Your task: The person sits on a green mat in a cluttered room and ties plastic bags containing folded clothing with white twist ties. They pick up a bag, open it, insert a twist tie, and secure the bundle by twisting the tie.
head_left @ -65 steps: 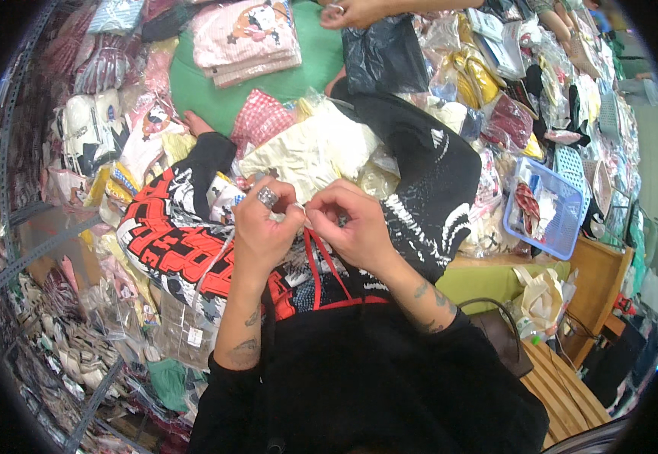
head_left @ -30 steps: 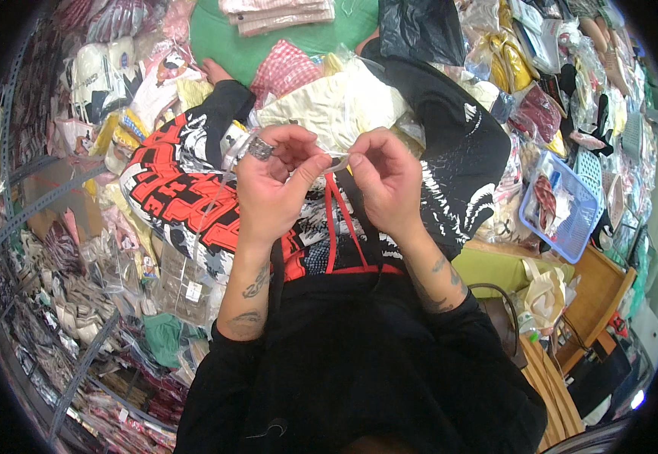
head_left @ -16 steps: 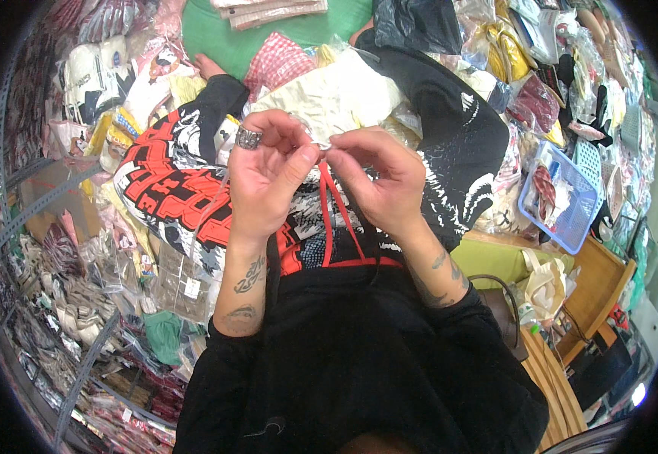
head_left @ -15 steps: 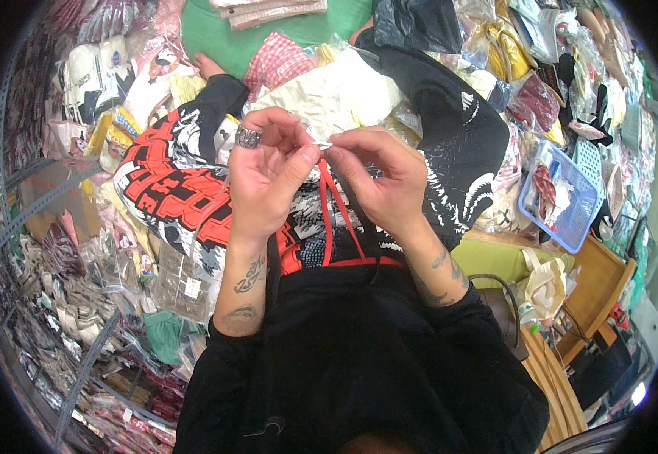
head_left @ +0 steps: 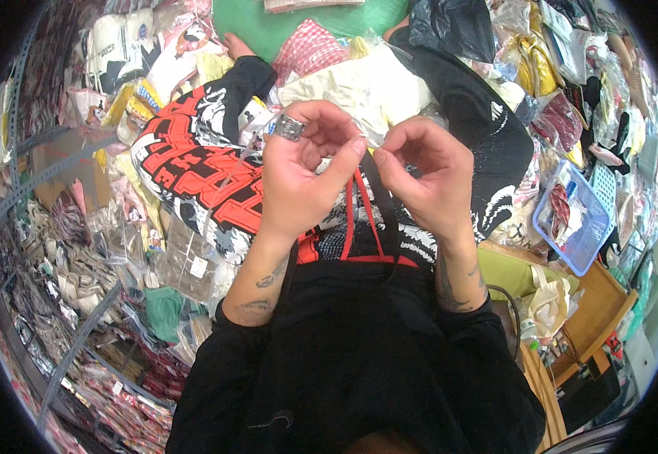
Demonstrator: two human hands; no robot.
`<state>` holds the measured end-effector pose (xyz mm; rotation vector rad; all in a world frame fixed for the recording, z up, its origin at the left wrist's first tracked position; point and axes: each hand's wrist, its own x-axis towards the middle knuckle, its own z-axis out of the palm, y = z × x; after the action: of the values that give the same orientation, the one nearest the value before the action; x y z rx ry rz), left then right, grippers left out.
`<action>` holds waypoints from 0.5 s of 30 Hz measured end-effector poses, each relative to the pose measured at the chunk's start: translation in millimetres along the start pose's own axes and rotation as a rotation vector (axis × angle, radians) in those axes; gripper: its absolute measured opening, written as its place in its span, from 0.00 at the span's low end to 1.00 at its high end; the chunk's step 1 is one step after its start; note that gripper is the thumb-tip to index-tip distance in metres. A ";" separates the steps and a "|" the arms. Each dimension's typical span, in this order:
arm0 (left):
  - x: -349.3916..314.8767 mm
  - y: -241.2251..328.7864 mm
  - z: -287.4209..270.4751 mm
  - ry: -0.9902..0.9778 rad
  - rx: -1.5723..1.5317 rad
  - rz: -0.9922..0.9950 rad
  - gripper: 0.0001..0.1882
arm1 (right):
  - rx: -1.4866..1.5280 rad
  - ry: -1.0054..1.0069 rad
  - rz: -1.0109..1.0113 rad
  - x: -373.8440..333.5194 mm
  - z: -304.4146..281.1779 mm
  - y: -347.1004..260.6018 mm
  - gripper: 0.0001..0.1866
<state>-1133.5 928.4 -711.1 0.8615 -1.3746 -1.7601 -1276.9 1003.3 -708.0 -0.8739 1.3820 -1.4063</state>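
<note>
My left hand (head_left: 306,170) is held up over my lap, palm partly turned up, with thumb and forefinger tips pressed together. A wide silver ring (head_left: 289,127) sits on one of its fingers. Close beside it, my right hand (head_left: 433,181) curls its thumb and forefinger into a pinch. Whatever lies between the fingertips is too small to make out. Below the hands, the red drawstring (head_left: 348,216) of my patterned trousers (head_left: 196,170) hangs down. Just beyond the fingertips, a cream-white cloth (head_left: 367,87) lies spread on a heap.
A red-and-white checked cloth (head_left: 310,49) and a black plastic bag (head_left: 452,29) lie farther off near a green surface (head_left: 230,19). Bagged garments pile up on both sides. To the right are a blue plastic basket (head_left: 583,246) and a wooden drawer (head_left: 598,321). Metal shelf rails (head_left: 79,344) stand left.
The view has shifted, so the surroundings sit a little farther right and lower. My right hand's fingertips have drawn slightly away from my left hand's, and its fingers curl more roundly.
</note>
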 end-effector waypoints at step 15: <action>1.8 5.1 -10.9 -0.041 0.721 0.305 0.08 | -0.399 0.058 -0.184 3.4 6.9 4.6 0.07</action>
<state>-1124.4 920.7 -708.5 0.9100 -2.0898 -1.0489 -1270.8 998.3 -712.3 -1.2520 1.6950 -1.3183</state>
